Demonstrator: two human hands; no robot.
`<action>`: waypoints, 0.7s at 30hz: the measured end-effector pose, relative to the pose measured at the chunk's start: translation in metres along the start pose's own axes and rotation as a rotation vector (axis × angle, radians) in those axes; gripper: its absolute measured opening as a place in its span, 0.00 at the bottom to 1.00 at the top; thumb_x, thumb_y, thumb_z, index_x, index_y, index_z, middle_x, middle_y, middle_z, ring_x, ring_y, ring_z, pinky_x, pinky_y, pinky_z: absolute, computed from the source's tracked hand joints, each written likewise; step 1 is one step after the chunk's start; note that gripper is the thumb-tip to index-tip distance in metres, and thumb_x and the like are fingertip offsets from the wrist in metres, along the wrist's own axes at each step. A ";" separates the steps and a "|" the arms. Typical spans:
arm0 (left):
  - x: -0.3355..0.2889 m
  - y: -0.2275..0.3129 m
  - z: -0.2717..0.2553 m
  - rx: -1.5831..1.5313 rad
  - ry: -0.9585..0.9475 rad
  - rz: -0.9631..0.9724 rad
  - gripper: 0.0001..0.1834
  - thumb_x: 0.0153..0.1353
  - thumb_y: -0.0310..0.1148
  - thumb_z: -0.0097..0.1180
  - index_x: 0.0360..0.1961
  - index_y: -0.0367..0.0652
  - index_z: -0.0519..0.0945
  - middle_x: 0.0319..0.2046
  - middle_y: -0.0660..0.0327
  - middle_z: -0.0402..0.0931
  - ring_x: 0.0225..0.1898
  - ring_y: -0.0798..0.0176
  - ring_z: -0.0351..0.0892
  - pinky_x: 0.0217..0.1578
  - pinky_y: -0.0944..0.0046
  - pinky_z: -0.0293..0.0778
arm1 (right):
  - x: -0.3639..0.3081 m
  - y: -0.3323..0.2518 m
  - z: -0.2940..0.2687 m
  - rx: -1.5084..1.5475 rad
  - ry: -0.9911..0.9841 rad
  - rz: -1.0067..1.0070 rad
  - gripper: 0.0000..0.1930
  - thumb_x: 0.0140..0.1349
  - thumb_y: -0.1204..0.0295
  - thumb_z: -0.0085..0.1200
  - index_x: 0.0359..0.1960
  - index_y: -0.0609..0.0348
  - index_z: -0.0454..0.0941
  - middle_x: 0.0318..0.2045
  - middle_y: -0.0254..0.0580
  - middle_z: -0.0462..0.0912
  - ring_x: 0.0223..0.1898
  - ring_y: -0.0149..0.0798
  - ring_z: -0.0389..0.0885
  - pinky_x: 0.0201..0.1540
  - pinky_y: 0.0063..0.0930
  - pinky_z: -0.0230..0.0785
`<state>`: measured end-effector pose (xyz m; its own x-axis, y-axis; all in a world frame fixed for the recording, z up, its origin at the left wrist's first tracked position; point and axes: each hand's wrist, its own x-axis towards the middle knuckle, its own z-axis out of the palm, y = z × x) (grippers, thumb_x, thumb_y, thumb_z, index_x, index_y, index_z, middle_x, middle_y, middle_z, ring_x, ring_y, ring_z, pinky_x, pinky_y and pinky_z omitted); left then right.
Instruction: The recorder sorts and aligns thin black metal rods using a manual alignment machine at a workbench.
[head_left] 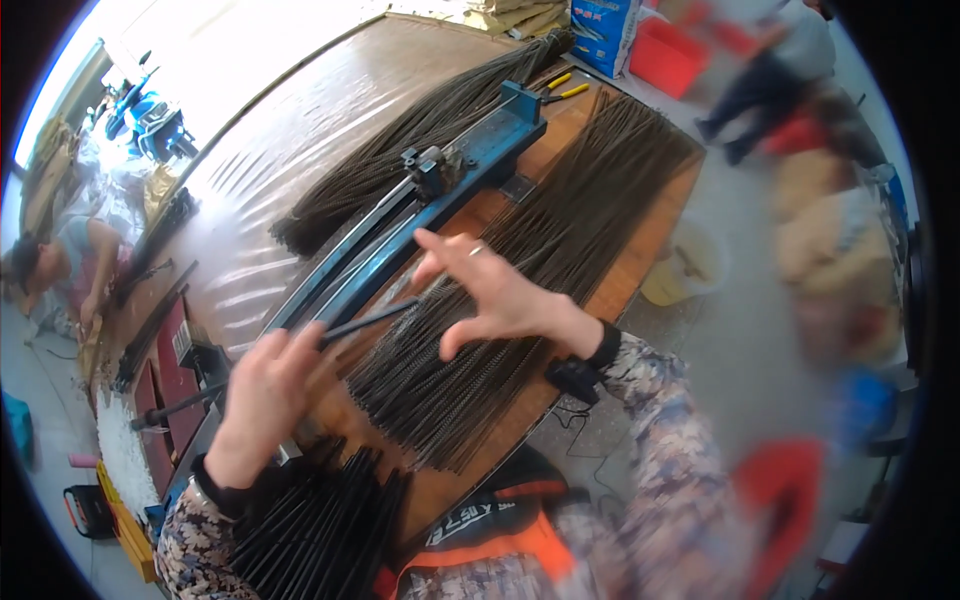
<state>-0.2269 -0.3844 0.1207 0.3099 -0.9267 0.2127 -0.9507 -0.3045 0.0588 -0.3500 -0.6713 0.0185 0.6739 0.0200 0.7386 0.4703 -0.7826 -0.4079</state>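
Note:
My left hand (268, 392) is closed around a thin black rod (372, 318), which sticks out toward the right. The hand is slightly blurred, so its fingertips do not show clearly. Fingers and thumb spread apart, my right hand (505, 295) hovers over a bundle of thin dark twisted rods (450, 375) with nothing in its grasp. A long blue metal jig (375, 265) with a rail and a clamp block (432, 172) runs diagonally just beyond both hands. Below my left hand lies a pile of black tubes (335, 520).
Another long rod bundle (400, 150) lies behind the jig, near yellow-handled pliers (570, 88). A dark bar with a knob (150, 420) juts out at the left. A person (70, 265) sits at the far left. A yellowish bucket (683, 262) stands beyond the table's right edge.

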 end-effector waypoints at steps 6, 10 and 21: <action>-0.043 -0.005 -0.022 0.035 0.013 -0.043 0.20 0.56 0.23 0.60 0.52 0.44 0.80 0.27 0.55 0.69 0.31 0.50 0.74 0.32 0.53 0.72 | 0.003 -0.036 0.038 0.244 0.095 0.055 0.13 0.58 0.69 0.67 0.45 0.56 0.87 0.26 0.35 0.80 0.33 0.33 0.74 0.38 0.29 0.70; -0.069 -0.013 -0.040 0.126 0.085 -0.106 0.21 0.55 0.21 0.61 0.52 0.44 0.81 0.26 0.55 0.69 0.30 0.50 0.73 0.32 0.53 0.71 | 0.018 -0.029 0.037 0.070 0.106 -0.043 0.18 0.59 0.62 0.66 0.50 0.55 0.86 0.21 0.33 0.77 0.24 0.34 0.74 0.29 0.26 0.69; -0.187 -0.061 -0.098 0.098 0.400 -0.583 0.09 0.64 0.20 0.54 0.45 0.36 0.75 0.33 0.46 0.74 0.34 0.43 0.75 0.36 0.51 0.71 | 0.037 -0.030 0.057 -0.167 -0.083 0.024 0.12 0.68 0.74 0.55 0.52 0.60 0.80 0.39 0.46 0.86 0.35 0.39 0.84 0.37 0.31 0.76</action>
<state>-0.2273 -0.1713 0.1726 0.7224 -0.4604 0.5159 -0.6200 -0.7616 0.1884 -0.3066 -0.6110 0.0274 0.7316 0.0464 0.6801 0.3573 -0.8758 -0.3246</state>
